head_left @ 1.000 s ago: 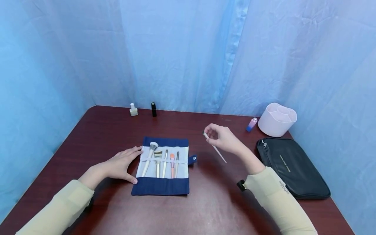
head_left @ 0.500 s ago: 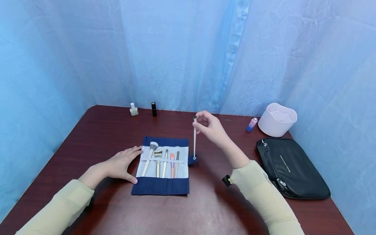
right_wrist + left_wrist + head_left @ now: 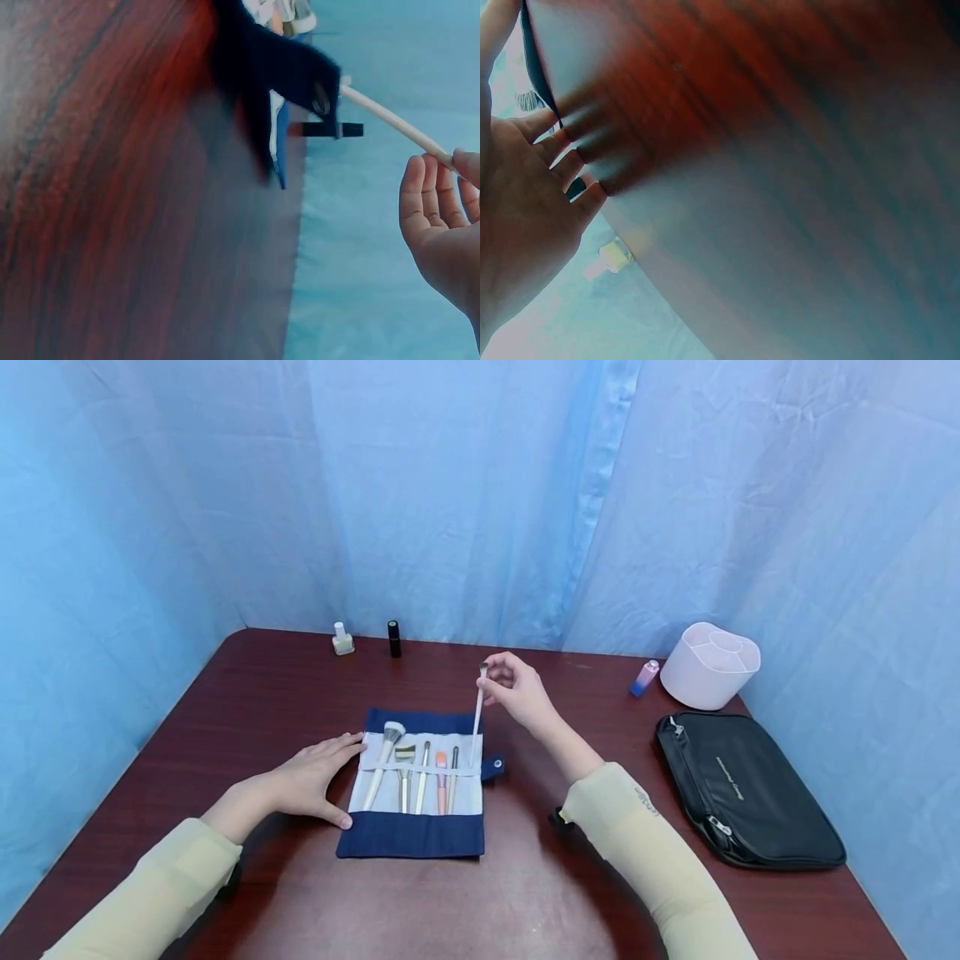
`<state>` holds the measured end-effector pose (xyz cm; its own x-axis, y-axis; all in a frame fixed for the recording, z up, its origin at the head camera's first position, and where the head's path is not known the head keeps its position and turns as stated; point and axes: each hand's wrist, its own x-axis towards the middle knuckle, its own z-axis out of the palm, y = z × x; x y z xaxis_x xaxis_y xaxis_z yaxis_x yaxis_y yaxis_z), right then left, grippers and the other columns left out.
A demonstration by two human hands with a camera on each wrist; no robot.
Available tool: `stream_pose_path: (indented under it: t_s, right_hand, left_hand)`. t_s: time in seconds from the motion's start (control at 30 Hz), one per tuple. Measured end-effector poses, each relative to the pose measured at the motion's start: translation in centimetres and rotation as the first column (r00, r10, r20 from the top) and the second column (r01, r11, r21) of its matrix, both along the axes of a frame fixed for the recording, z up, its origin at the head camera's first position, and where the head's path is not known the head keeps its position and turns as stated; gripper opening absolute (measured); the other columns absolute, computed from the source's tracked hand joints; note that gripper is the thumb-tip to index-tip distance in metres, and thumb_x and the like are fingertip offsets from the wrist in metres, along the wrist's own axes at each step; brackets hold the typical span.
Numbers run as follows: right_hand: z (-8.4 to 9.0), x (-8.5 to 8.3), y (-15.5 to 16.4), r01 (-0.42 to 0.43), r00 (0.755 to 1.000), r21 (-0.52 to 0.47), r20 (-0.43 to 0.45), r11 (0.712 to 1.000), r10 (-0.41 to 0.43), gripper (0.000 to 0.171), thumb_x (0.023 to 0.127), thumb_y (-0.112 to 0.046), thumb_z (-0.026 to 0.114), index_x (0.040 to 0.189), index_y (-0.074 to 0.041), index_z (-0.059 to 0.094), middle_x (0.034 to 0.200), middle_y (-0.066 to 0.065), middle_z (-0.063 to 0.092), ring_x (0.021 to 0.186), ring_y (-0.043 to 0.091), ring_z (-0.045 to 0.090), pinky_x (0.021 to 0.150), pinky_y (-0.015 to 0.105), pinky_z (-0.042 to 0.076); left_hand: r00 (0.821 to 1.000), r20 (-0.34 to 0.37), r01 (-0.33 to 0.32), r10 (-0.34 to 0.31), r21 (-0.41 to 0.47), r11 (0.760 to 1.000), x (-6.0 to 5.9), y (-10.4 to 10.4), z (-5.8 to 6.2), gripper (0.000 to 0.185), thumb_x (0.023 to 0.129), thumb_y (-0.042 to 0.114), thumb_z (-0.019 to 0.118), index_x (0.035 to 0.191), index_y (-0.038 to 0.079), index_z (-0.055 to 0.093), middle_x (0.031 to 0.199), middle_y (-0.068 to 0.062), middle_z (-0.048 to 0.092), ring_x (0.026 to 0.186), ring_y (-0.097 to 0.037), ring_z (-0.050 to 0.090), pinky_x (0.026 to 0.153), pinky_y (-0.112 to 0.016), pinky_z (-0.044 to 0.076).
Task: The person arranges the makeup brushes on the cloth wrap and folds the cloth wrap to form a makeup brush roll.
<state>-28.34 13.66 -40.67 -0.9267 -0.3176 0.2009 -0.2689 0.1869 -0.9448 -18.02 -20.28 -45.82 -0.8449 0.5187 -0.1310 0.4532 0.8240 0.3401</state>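
Observation:
A navy and white brush roll (image 3: 417, 835) lies unrolled on the dark red table (image 3: 262, 693), with several makeup brushes (image 3: 420, 768) tucked under its band. My right hand (image 3: 513, 689) pinches a thin white brush (image 3: 477, 714) near its top and holds it almost upright, its lower end over the roll's right side. In the right wrist view that hand (image 3: 442, 225) grips the white brush (image 3: 390, 120) beside the roll's snap tab (image 3: 311, 75). Resting flat on the table, my left hand (image 3: 311, 777) touches the roll's left edge; its fingers (image 3: 562, 142) lie spread.
A black zip pouch (image 3: 742, 793) lies at the right, behind it a pale pink divided cup (image 3: 708, 664) and a small pink and blue bottle (image 3: 643, 677). A nail polish bottle (image 3: 342, 640) and a black tube (image 3: 393, 639) stand at the back edge. Blue curtains surround the table.
My right hand has carried the thin brush leftward from the table's right middle to the roll's right side, turning it from slanted to nearly upright. The left hand has stayed put.

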Motion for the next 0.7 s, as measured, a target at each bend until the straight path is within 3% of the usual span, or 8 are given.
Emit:
stream_pose_path:
  t_s: [0.17, 0.33, 0.57, 0.7]
  right_hand:
    - [-1.0, -0.4, 0.1, 0.000, 0.998, 0.000, 0.062, 1.000, 0.000, 0.038, 0.088, -0.009, 0.066, 0.121, 0.004, 0.051, 0.091, 0.014, 0.065, 0.076, 0.025, 0.066, 0.074, 0.049, 0.055]
    - [-1.8, -0.7, 0.3, -0.001, 0.992, 0.014, 0.126, 1.000, 0.000, 0.034, 0.088, -0.008, 0.066, 0.119, 0.002, 0.053, 0.090, 0.012, 0.065, 0.074, 0.020, 0.066, 0.073, 0.046, 0.056]
    - [-2.2, -0.8, 0.7, -0.051, 0.976, 0.095, 0.217, 0.994, 0.029, 0.029, 0.088, -0.011, 0.067, 0.114, -0.003, 0.056, 0.091, 0.011, 0.065, 0.086, 0.038, 0.065, 0.076, 0.044, 0.056]
    - [-2.3, -0.6, 0.9, -0.098, 0.970, 0.168, 0.237, 0.981, 0.057, 0.035, 0.087, -0.012, 0.068, 0.117, 0.002, 0.057, 0.093, 0.012, 0.064, 0.092, 0.039, 0.063, 0.076, 0.042, 0.056]
  left_hand:
    - [1.000, 0.005, 0.001, -0.001, 0.000, 1.000, 0.1, 0.0, 0.1, 0.114, 0.061, 0.067, 0.075, 0.146, 0.004, 0.031, 0.155, -0.014, 0.023, 0.140, -0.038, 0.021, 0.108, -0.061, 0.023]
    - [1.000, 0.007, 0.001, -0.001, 0.006, 1.000, 0.1, 0.0, 0.2, 0.114, 0.061, 0.066, 0.075, 0.146, 0.004, 0.031, 0.155, -0.014, 0.023, 0.140, -0.038, 0.021, 0.108, -0.061, 0.022]
    - [1.000, 0.001, 0.001, -0.001, 0.000, 1.000, 0.1, 0.0, 0.1, 0.113, 0.061, 0.067, 0.075, 0.146, 0.004, 0.031, 0.155, -0.014, 0.023, 0.140, -0.038, 0.022, 0.108, -0.061, 0.023]
    - [1.000, -0.002, 0.004, -0.004, 0.002, 1.000, 0.0, 0.0, 0.1, 0.113, 0.061, 0.067, 0.074, 0.146, 0.005, 0.032, 0.155, -0.014, 0.023, 0.140, -0.038, 0.022, 0.108, -0.061, 0.023]
